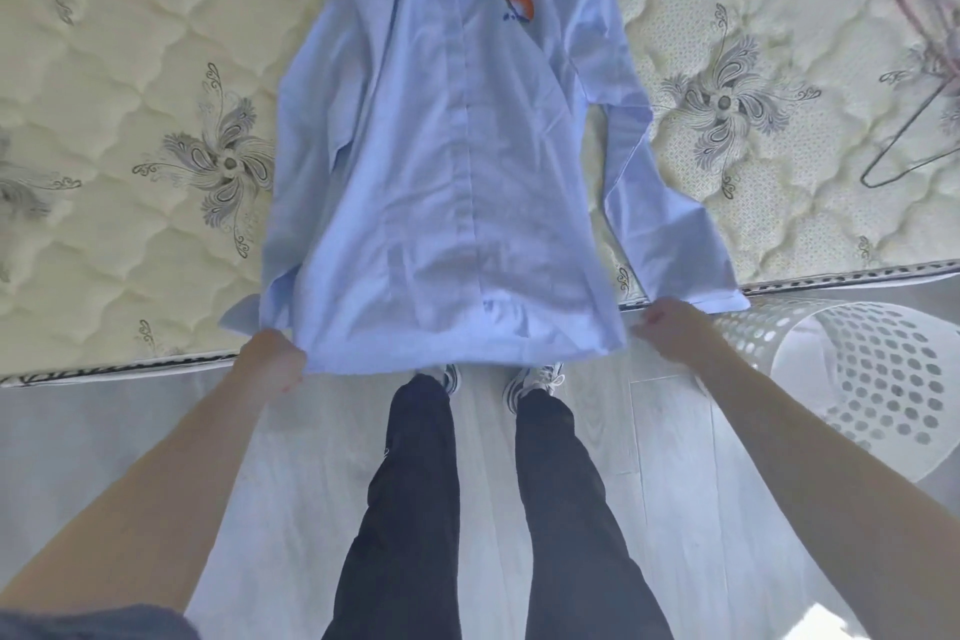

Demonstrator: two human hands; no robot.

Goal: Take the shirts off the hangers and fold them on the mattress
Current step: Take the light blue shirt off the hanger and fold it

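The shirt (447, 146) lies flat on the mattress (130, 83), front up. Its collar is cut off at the top. Its bottom edge hangs over the side. The left hand (272, 361) has its grip closed on the left bottom corner. The right hand (670, 330) is by the right corner, but its fingers are blurry, so I cannot tell its grip. Hangers (924, 83) lie far right, partly cut off.

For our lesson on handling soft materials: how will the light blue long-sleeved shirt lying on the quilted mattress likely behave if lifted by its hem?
The light blue long-sleeved shirt probably sags: it lies creased, its hem draping over the quilted mattress edge. It seems light: thin cloth, gripped at a corner by the left hand. Loose sleeves would likely swing.
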